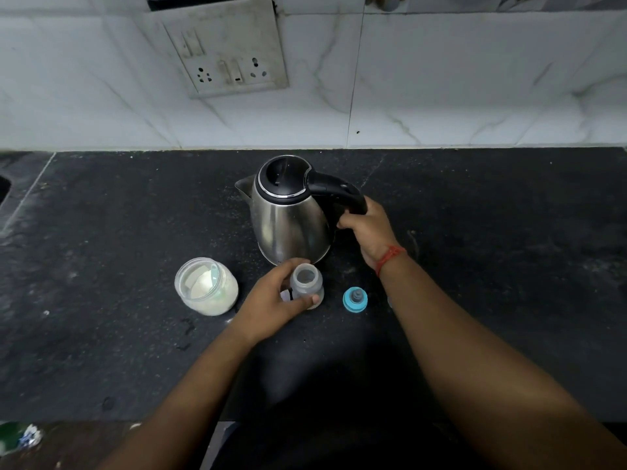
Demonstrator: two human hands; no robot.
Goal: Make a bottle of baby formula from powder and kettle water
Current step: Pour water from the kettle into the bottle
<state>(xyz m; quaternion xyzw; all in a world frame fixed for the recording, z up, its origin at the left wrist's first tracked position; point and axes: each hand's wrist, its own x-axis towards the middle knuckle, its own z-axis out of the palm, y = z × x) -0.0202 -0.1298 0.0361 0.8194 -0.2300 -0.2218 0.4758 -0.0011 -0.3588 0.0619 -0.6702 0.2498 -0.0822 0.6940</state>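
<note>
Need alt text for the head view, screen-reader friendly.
A person's right hand grips the black handle of a steel electric kettle on a black counter, while the left hand steadies an open clear baby bottle. A glass jar of white powder stands left; a blue teat cap lies right.

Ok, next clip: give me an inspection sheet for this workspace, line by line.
Surface: dark stone counter, dusty, with pale smudges.
Job's things: steel kettle upright, lid closed, spout to the left; open baby bottle upright in front of it; open powder jar with a scoop inside, left of the bottle; blue teat cap lying apart on the right.
Clutter: crumpled wrapper at the bottom-left edge.
Grippers: left hand holds the bottle; right hand grips the kettle handle.
Cables: nothing seen.
Surroundings: white marbled wall tiles; grimy socket plate with nothing plugged in.
</note>
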